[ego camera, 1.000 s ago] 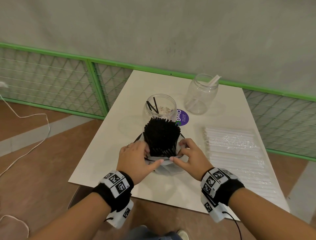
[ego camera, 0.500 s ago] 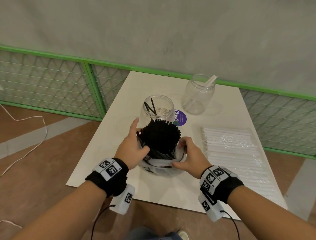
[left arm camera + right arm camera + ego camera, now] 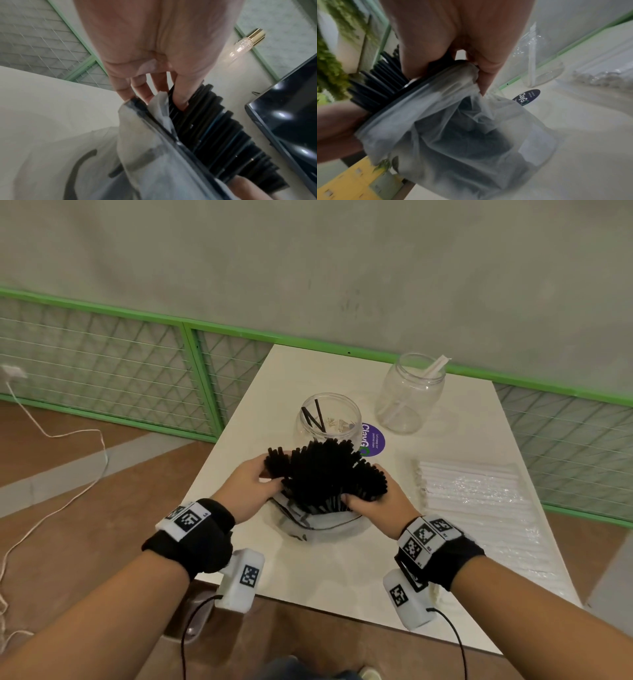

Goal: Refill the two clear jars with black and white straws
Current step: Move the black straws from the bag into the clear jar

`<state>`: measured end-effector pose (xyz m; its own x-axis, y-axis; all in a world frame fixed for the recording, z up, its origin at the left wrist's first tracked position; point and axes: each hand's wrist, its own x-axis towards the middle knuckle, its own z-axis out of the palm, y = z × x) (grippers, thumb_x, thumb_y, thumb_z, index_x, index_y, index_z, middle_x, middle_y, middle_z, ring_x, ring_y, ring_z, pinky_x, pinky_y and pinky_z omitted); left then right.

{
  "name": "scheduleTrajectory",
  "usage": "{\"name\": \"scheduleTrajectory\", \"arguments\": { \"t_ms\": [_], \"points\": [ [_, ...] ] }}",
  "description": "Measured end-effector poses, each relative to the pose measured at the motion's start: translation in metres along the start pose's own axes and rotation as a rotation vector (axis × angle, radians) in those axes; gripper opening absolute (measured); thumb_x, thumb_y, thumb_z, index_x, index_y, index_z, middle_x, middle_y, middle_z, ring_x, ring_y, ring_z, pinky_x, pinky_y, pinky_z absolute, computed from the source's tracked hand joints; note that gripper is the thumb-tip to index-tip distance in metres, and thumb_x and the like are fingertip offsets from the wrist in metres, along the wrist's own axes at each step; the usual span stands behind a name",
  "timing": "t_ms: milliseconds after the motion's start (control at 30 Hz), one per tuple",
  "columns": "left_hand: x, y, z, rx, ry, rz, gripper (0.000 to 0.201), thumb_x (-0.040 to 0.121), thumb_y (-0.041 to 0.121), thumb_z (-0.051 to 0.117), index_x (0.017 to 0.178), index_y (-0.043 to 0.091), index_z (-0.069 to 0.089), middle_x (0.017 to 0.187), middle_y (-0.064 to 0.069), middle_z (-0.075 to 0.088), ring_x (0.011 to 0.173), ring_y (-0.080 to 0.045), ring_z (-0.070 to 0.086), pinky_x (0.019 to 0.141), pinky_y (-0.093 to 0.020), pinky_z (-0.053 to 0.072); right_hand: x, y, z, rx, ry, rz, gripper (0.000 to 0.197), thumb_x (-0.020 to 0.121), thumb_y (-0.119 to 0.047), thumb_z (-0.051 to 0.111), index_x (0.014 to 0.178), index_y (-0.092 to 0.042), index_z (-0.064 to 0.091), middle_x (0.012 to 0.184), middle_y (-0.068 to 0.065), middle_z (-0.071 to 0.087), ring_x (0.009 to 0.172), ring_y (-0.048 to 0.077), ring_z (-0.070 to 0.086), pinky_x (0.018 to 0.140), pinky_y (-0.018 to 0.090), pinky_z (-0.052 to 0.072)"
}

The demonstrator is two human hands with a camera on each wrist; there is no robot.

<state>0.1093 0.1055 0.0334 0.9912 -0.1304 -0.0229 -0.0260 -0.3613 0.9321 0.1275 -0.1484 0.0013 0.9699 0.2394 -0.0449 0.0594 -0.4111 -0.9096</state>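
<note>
A thick bundle of black straws [image 3: 325, 474] stands fanned out in a translucent plastic bag [image 3: 318, 525] on the white table [image 3: 308, 577]. My left hand [image 3: 253, 484] grips the bundle's left side; in the left wrist view the thumb [image 3: 180, 97] lies on the straws [image 3: 214, 135] above the bag's rim [image 3: 154, 121]. My right hand [image 3: 373, 501] grips the right side, pressing straws [image 3: 382, 81] and a fold of bag [image 3: 453, 121] together. Behind stands a clear jar [image 3: 329, 419] holding a few black straws. A second clear jar [image 3: 411, 395], farther right, holds a white straw.
A flat plastic pack of white straws [image 3: 479, 501] lies on the right half of the table. A round purple sticker [image 3: 373, 440] sits between the jars. A green-framed mesh fence [image 3: 137, 364] runs behind and left of the table; a white cable [image 3: 68, 474] trails on the floor.
My left hand went from the bag's front rim up round the left side of the bundle. The straws have spread wider and lean outward. My right hand shifted to grip the bundle's right side.
</note>
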Motion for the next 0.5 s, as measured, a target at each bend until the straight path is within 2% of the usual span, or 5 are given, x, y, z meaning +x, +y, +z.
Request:
{"name": "scheduleTrajectory", "arguments": {
  "t_ms": [100,167,233,333,500],
  "points": [
    [-0.004,-0.012,-0.012,0.051,-0.050,-0.096,0.055,0.088,-0.001,0.055,0.130,0.033,0.046,0.126,0.005,0.057,0.112,-0.010,0.056,0.083,-0.020,0.044,0.008,0.006,0.000,-0.003,-0.025,0.073,0.047,0.076,-0.035,0.078,0.115,-0.018,0.060,0.107,-0.003,0.068,0.101,0.006,0.063,0.091,0.027,0.051],
    [-0.010,-0.019,-0.015,0.076,-0.143,-0.214,0.073,0.083,-0.002,0.056,0.143,0.031,0.030,0.140,0.003,0.043,0.126,-0.020,0.044,0.087,-0.028,0.041,0.009,0.005,0.000,-0.006,-0.034,0.090,0.042,0.079,-0.031,0.077,0.115,-0.018,0.061,0.106,-0.005,0.069,0.098,0.001,0.062,0.082,0.014,0.048],
    [-0.015,-0.028,-0.013,0.120,-0.201,-0.244,0.097,0.073,0.016,0.070,0.149,0.032,0.012,0.150,0.001,0.029,0.138,-0.022,0.029,0.099,-0.034,0.036,0.010,0.006,0.000,-0.001,-0.044,0.103,0.042,0.079,-0.031,0.077,0.116,-0.018,0.061,0.106,-0.007,0.068,0.098,-0.001,0.061,0.077,0.008,0.044],
    [-0.017,-0.029,0.001,0.198,-0.157,-0.161,0.137,0.045,0.060,0.083,0.149,0.036,-0.004,0.157,0.006,0.014,0.143,-0.020,0.016,0.114,-0.045,0.022,0.011,0.005,0.001,-0.008,-0.077,0.110,0.045,0.076,-0.037,0.078,0.114,-0.020,0.061,0.106,-0.006,0.069,0.102,0.006,0.062,0.085,0.020,0.046],
    [-0.009,-0.001,0.019,0.270,0.023,0.068,0.138,0.043,0.055,0.087,0.148,0.038,-0.002,0.154,0.013,0.018,0.139,-0.008,0.014,0.114,-0.035,0.018,0.011,-0.008,0.003,-0.065,-0.134,0.033,0.026,0.080,-0.020,0.076,0.090,-0.024,0.052,0.085,-0.007,0.060,0.079,0.001,0.057,0.067,0.007,0.041]
  ]
}}
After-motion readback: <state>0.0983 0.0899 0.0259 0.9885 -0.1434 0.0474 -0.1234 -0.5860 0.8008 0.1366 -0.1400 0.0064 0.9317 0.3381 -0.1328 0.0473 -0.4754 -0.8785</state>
